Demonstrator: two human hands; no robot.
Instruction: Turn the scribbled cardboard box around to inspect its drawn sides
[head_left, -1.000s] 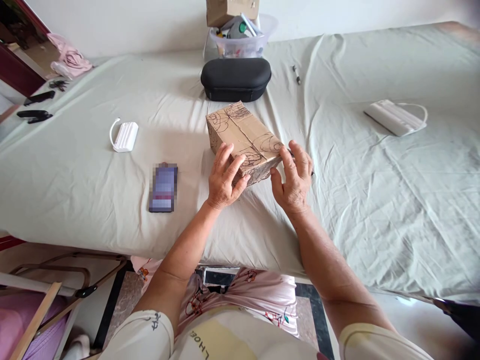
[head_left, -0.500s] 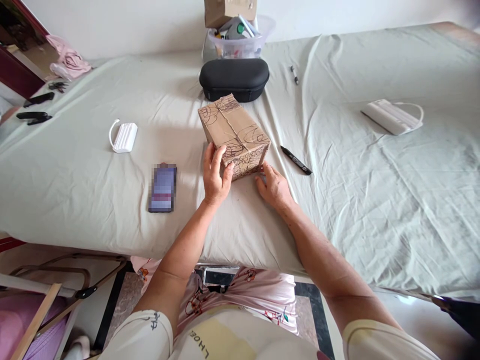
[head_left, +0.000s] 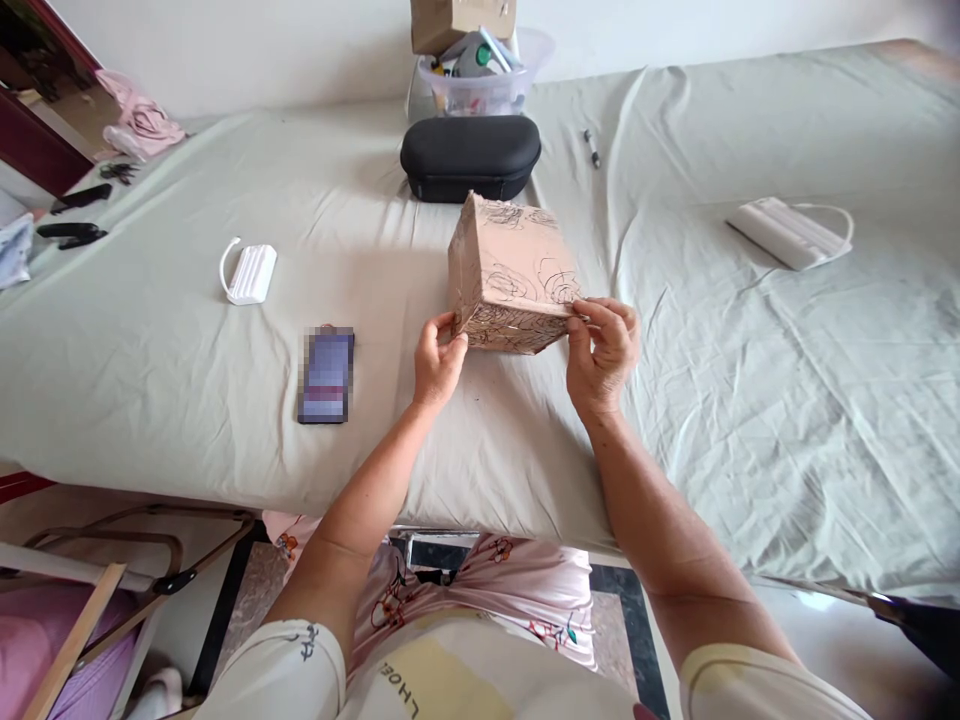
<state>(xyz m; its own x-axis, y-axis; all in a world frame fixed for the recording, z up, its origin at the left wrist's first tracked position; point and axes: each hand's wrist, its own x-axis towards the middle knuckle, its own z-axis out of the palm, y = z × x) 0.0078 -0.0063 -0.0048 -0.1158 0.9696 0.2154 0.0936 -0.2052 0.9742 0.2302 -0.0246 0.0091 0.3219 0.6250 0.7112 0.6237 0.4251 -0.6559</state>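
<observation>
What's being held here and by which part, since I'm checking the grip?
The left hand and right hand hold a brown paper-wrapped box by its near lower edge, their fingertips pinching its left and right corners.

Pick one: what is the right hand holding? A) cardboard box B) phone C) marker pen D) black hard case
A: the right hand pinches the right edge of the cardboard box between thumb and fingers.
</observation>
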